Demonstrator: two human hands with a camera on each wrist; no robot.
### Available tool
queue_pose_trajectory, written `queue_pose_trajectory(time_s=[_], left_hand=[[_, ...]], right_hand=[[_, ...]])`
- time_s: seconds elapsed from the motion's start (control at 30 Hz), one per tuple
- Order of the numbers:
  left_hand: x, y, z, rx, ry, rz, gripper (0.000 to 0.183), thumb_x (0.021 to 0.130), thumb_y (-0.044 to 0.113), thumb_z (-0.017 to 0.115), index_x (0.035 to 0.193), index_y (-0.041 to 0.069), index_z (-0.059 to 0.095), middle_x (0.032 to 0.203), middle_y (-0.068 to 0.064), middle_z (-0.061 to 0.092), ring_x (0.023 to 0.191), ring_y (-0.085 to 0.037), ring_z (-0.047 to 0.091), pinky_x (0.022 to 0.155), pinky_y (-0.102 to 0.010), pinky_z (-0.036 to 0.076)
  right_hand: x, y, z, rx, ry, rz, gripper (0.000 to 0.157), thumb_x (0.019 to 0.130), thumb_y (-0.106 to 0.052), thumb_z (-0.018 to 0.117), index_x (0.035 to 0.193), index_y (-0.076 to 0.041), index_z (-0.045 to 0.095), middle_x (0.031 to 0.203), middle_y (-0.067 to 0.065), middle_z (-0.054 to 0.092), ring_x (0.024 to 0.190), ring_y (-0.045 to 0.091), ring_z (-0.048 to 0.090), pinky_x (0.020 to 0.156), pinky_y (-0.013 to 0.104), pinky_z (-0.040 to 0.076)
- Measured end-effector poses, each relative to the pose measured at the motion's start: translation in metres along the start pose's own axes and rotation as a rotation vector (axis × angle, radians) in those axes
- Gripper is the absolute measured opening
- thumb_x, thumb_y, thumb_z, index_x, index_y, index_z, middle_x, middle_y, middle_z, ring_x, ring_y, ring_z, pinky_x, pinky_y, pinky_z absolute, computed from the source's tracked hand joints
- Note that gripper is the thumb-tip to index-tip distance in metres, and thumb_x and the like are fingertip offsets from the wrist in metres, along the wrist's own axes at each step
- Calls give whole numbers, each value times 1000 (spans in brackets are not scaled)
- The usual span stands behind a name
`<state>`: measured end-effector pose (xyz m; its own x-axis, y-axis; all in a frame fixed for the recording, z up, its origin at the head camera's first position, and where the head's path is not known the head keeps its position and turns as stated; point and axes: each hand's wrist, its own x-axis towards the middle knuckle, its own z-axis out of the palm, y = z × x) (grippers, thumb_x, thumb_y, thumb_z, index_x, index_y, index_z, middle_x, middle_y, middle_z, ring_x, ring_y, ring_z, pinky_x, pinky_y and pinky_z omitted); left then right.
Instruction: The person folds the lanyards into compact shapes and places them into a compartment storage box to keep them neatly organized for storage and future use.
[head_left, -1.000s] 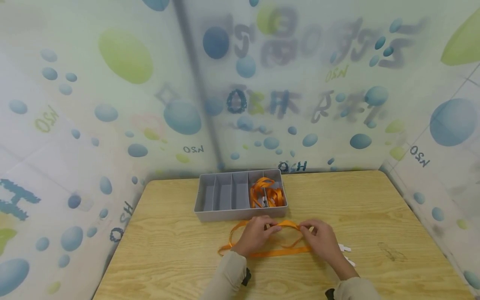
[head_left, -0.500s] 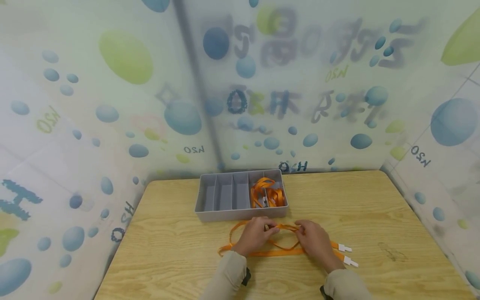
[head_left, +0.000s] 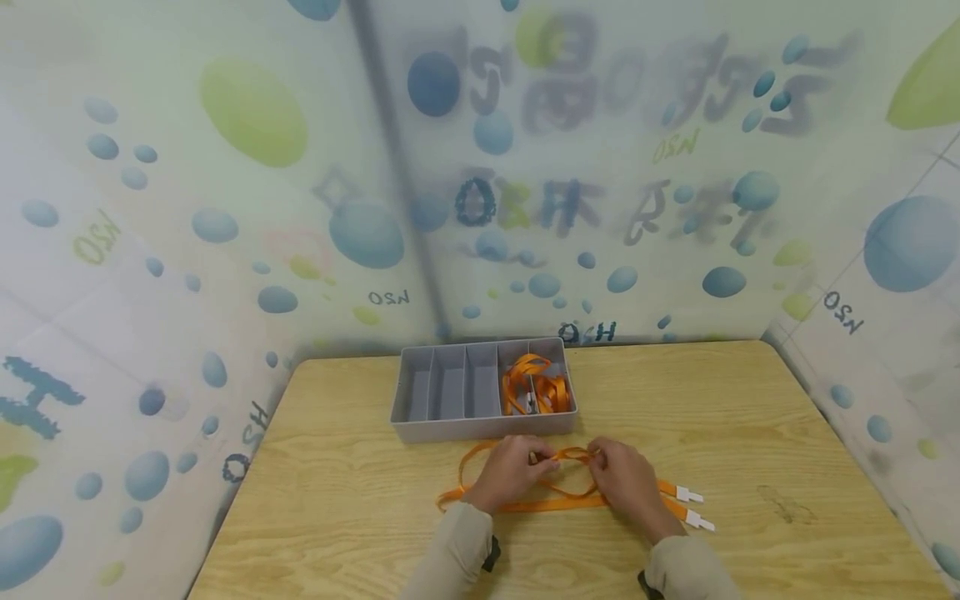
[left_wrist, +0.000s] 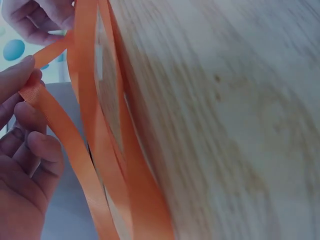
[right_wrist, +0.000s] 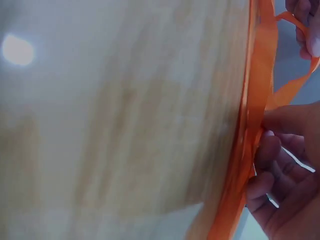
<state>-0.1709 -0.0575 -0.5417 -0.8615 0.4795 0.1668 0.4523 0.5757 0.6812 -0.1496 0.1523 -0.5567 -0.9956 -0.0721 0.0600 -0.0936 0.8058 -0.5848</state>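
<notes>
An orange lanyard (head_left: 555, 505) lies in loops on the wooden table, its two white clips (head_left: 699, 521) out to the right. My left hand (head_left: 513, 471) pinches the strap between thumb and fingertips. Close by on the right, my right hand (head_left: 626, 483) pinches another part of it, and a small loop spans the gap. In the left wrist view the strap (left_wrist: 65, 130) runs down from the left fingertips. The right wrist view has the right thumb and forefinger on the strap (right_wrist: 262, 65), with more bands hanging beside them.
Just behind the hands stands a grey divided tray (head_left: 483, 428). Its two right compartments hold coiled orange lanyards (head_left: 552, 393); the other compartments show bare bottoms. Patterned wall panels (head_left: 525, 275) rise at the back and both sides of the wooden table (head_left: 337, 500).
My right hand has shifted left, closer to my left hand, and the strap between them now forms a small loop. More of the clip ends shows at the right. My left hand stays nearly still.
</notes>
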Motion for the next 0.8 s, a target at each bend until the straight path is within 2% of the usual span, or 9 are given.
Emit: queue_pose_trajectory(time_s=[0.17,0.33,0.57,0.8], left_hand=[[0,-2,-1,-24,-12,-29,7,90,21,76,87,16,79,78,15,67,66,4,55,62,-16,46],[-1,-3,-1,-32,-37,-30,6,88,21,78,84,16,78,72,15,63,61,3,52,57,-15,44],[-5,-4,-4,-53,-160,-26,8,83,23,82,78,17,78,65,18,58,58,3,50,55,-15,44],[-9,-3,-3,-12,-259,7,10,79,24,85,75,18,79,66,21,63,61,6,53,58,-13,45]], right_hand=[[-2,2,1,-7,-5,-3,13,83,-3,72,95,-8,71,78,-3,63,65,10,52,57,29,46],[-4,3,0,-25,6,-26,9,82,-4,73,87,-12,71,78,-3,63,69,10,55,60,31,48],[-11,2,-5,-31,22,-63,11,81,-3,73,84,-13,70,78,-5,63,69,8,55,61,30,48],[-16,-1,-10,-38,44,-98,11,79,-3,73,81,-14,71,76,-6,63,68,7,56,60,30,49]])
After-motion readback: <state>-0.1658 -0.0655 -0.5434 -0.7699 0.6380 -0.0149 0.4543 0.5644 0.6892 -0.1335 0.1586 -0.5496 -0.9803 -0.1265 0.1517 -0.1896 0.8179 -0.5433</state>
